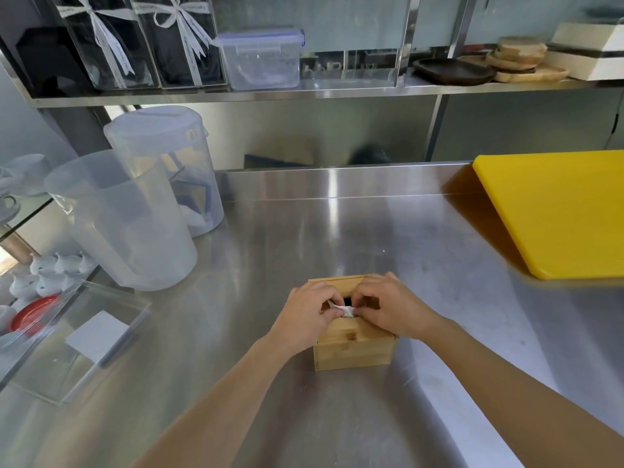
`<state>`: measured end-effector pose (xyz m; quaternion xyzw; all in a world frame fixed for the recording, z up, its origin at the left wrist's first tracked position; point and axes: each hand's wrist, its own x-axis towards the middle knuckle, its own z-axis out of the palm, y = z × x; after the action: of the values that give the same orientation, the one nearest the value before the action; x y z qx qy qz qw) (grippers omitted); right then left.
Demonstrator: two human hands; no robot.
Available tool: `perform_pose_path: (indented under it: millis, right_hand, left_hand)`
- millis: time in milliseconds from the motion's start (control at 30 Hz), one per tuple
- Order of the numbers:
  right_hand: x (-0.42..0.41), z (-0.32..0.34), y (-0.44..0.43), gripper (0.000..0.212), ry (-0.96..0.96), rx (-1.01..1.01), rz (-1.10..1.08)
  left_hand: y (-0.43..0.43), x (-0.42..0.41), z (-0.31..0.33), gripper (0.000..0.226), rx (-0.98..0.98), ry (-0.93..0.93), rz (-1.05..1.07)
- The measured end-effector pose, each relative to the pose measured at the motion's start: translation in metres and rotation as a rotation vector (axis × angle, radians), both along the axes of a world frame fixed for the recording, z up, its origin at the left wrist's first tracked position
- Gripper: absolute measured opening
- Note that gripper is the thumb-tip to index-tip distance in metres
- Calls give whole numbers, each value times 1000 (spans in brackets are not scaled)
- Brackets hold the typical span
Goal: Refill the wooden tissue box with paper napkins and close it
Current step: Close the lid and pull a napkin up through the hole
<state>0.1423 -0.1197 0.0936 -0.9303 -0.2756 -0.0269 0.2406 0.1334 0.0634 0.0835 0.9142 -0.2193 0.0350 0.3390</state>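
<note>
Item: wooden tissue box (353, 346), upright on steel bench (304, 231), near front edge, centre of view. Lid on top w/ dark slot opening; whether lid is fully seated, can't tell, hands cover it.

Napkin (343, 310): small white tuft poking up at the slot, directly under both sets of fingers. Tuft runs roughly left-right across the slot.

Left hand (310, 312): on left half of box top, fingers narrow, pinched on left end of napkin.

Right hand (388, 307): on right half, fingers narrow, pinched on right end of napkin. Both hands equally near; slot lies straight below, between them.

Judgement: napkin being teased up through slot; next pull likely goes straight up, box may lift if not held.

Surrounds: two clear plastic jugs (135, 214) well left; yellow cutting board (557, 211) well right; clear acrylic tray (74, 339) near left.
</note>
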Motion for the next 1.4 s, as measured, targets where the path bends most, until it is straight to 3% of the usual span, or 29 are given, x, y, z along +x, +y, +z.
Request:
perform_pose_path:
  millis: [333, 533, 767, 1067, 1267, 1400]
  right_hand:
    - [-2, -11, -2, 21, -314, 30, 16]
    - [-5, -12, -3, 21, -409, -1, 65]
    - [-6, -14, -2, 17, -315, -11, 84]
    - [2, -13, -2, 7, 14, 111, -31]
    - [3, -6, 6, 11, 1, 147, -73]
    - [3, -10, 5, 18, -111, 125, -45]
  left_hand:
    - [0, -2, -5, 9, 17, -159, 9]
    - [-1, 0, -6, 24, 218, -261, -96]
    - [-9, 2, 0, 12, 249, -206, -64]
    - [-7, 15, 10, 16, 232, 105, -28]
    - [-2, 15, 14, 9, -29, 221, -34]
    - [0, 18, 15, 8, -31, 157, -70]
